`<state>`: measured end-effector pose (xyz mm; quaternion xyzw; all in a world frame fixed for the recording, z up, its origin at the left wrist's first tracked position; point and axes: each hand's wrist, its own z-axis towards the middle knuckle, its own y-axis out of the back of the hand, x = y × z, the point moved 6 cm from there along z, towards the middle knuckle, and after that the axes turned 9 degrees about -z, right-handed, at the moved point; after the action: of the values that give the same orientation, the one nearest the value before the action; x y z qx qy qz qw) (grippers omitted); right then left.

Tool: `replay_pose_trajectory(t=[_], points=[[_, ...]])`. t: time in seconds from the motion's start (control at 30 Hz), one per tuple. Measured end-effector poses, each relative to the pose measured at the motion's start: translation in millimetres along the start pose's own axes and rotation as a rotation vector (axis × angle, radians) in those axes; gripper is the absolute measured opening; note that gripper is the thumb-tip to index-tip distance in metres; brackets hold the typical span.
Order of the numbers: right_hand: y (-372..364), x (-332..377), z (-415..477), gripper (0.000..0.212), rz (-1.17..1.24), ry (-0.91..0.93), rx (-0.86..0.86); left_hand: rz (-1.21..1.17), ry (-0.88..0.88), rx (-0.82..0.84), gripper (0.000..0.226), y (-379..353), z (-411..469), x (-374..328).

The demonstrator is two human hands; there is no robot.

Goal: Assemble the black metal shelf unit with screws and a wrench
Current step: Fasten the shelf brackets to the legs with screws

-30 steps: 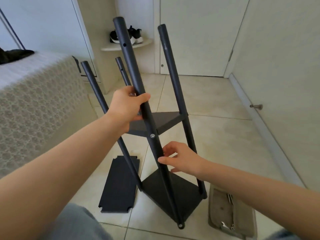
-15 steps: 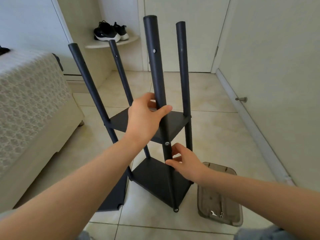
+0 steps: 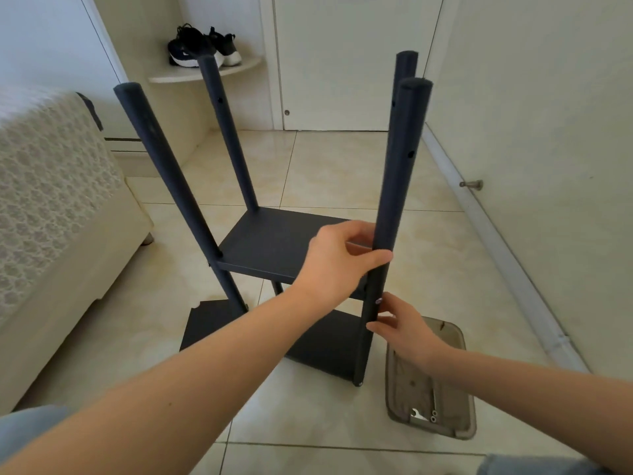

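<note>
The black metal shelf unit stands upright on the tile floor, with several round posts and two fitted shelves, the upper shelf (image 3: 274, 243) and a lower shelf (image 3: 329, 344). My left hand (image 3: 337, 260) grips the near right post (image 3: 399, 186) just above the upper shelf. My right hand (image 3: 399, 329) holds the same post lower down, fingertips beside a silver screw (image 3: 378, 301). A loose black shelf panel (image 3: 209, 320) lies flat on the floor behind my left forearm. A small wrench (image 3: 418, 414) lies in a grey tray (image 3: 460, 341) at lower right.
A bed with a patterned cover (image 3: 51, 186) fills the left side. A wall with a door stop (image 3: 472, 184) runs along the right. Closed doors and a corner ledge with black shoes (image 3: 202, 46) are at the back. Small nuts (image 3: 434, 416) sit in the tray.
The shelf unit has swung from tilted toward me to upright and shifted right in view. Both hands kept hold of the near post; my right hand now sits by the screw.
</note>
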<state>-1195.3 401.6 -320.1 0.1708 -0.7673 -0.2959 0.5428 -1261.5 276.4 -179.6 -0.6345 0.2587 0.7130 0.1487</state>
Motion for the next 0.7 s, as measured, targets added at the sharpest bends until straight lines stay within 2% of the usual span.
replay_pose_trajectory(t=[0.17,0.37,0.5,0.6,0.7], points=[[2.0,-19.6,0.3,0.042,0.008,-0.052,0.008,0.053,0.014,0.061,0.024,-12.8,3.7,11.2],[20.3,-24.7,4.7,0.038,-0.016,-0.137,-0.033,0.165,0.106,-0.055,0.024,26.6,3.0,30.3],[33.0,-9.3,2.5,0.043,-0.049,-0.144,-0.065,0.243,0.31,-0.181,0.009,78.4,-9.7,60.7],[43.1,2.7,-3.0,0.044,-0.044,-0.15,-0.111,0.245,0.417,-0.317,0.015,119.5,-21.6,76.4],[56.0,15.7,-8.7,0.048,-0.048,-0.142,-0.158,0.269,0.441,-0.485,0.018,154.7,-29.3,83.5]])
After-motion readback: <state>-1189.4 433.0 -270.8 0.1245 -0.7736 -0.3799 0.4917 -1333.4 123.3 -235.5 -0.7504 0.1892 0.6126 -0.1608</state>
